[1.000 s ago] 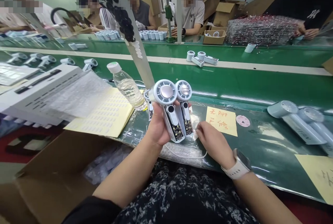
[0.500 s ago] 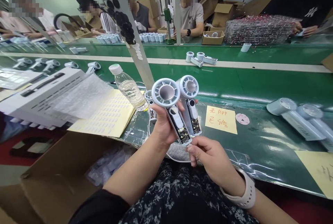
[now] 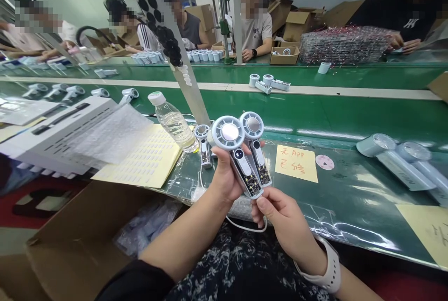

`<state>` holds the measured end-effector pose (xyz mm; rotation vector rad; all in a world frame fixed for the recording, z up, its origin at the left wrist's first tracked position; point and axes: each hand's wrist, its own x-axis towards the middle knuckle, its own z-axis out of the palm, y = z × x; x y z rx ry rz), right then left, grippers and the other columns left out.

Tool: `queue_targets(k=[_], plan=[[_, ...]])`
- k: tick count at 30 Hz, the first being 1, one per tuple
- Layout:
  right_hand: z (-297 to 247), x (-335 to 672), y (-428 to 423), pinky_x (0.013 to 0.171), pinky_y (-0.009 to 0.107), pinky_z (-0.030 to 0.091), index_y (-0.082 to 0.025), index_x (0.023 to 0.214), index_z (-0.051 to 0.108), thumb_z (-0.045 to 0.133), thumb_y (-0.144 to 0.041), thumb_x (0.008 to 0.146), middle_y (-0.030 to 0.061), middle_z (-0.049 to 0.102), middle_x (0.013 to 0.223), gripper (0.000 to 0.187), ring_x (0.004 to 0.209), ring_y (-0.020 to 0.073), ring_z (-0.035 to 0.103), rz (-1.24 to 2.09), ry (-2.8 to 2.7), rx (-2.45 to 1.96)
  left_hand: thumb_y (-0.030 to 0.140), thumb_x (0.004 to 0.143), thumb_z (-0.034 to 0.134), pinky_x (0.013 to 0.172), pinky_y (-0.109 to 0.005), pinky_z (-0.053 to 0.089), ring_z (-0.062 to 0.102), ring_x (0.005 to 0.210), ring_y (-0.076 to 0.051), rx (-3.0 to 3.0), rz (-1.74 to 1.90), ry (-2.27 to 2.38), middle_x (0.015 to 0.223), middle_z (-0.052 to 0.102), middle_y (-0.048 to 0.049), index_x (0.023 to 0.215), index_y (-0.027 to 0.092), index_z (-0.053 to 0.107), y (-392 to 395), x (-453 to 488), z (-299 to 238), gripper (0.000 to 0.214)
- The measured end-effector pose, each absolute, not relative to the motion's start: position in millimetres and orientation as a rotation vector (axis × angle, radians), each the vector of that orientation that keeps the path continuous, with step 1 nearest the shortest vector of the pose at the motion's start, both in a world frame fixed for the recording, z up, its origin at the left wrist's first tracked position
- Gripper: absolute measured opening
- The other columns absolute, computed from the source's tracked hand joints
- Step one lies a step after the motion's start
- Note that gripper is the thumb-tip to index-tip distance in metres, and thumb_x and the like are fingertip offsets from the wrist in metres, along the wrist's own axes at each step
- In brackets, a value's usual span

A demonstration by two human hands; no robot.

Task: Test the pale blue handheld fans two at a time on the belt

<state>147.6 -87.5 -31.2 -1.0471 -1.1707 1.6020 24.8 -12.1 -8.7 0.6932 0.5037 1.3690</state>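
Observation:
My left hand holds two white handheld fans upright, their round heads up. The nearer fan and the farther fan have clear lower handle sections showing circuit boards. My right hand is at the nearer fan's lower end, pinching a thin white cable that loops below. Another small fan lies on the clear plastic sheet on the green conveyor belt, just left of my left hand.
A water bottle and yellow label sheets lie to the left, beside a white box. A handwritten note and pale blue fans lie right. An open cardboard box stands below-left. Co-workers sit across the belt.
My right hand has risen from the belt to the fans' lower end. The fans have swung slightly, and the white cable has lifted with my right hand.

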Motion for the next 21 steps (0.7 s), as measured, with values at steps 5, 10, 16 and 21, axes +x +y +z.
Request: queue_targets(k=[5, 10, 16, 21], plan=[[-33.6, 150.3, -89.8, 0.078, 0.031, 0.046, -0.021, 0.072, 0.061, 0.058, -0.045, 0.094, 0.0056, 0.064, 0.090, 0.033, 0.087, 0.0204, 0.060, 1.295, -1.449, -1.038, 0.081, 0.056, 0.072, 0.079, -0.033, 0.058, 0.070, 0.093, -0.023, 0.532, 1.331, 0.438, 0.102, 0.073, -0.0077, 0.066, 0.018, 0.061, -9.4, 22.2, -6.2, 0.064], [-35.5, 150.5, -88.5, 0.066, 0.028, 0.043, -0.021, 0.074, 0.061, 0.055, -0.047, 0.095, 0.0016, 0.061, 0.073, 0.034, 0.070, 0.0168, 0.056, 1.283, -1.368, -1.139, 0.080, 0.059, 0.072, 0.080, -0.032, 0.057, 0.070, 0.092, -0.020, 0.555, 1.293, 0.384, 0.105, 0.072, -0.0073, 0.067, 0.018, 0.059, -10.4, 16.7, -2.8, 0.064], [-39.4, 145.4, -88.1, 0.052, 0.026, 0.041, -0.022, 0.067, 0.050, 0.061, -0.061, 0.089, -0.0057, 0.049, 0.046, 0.046, 0.045, 0.0128, 0.052, 1.513, -1.061, -1.097, 0.084, 0.060, 0.066, 0.074, -0.035, 0.058, 0.069, 0.101, -0.027, 0.760, 1.326, 0.374, 0.099, 0.071, -0.0074, 0.065, 0.019, 0.063, -14.4, 18.0, -8.1, 0.066], [-41.6, 144.3, -89.0, 0.053, 0.027, 0.041, -0.021, 0.068, 0.051, 0.057, -0.061, 0.091, -0.0043, 0.051, 0.050, 0.046, 0.048, 0.0129, 0.052, 1.489, -1.066, -1.127, 0.085, 0.059, 0.066, 0.072, -0.032, 0.057, 0.069, 0.097, -0.025, 0.783, 1.329, 0.402, 0.102, 0.072, -0.0065, 0.067, 0.019, 0.065, -15.6, 20.2, -14.1, 0.066]])
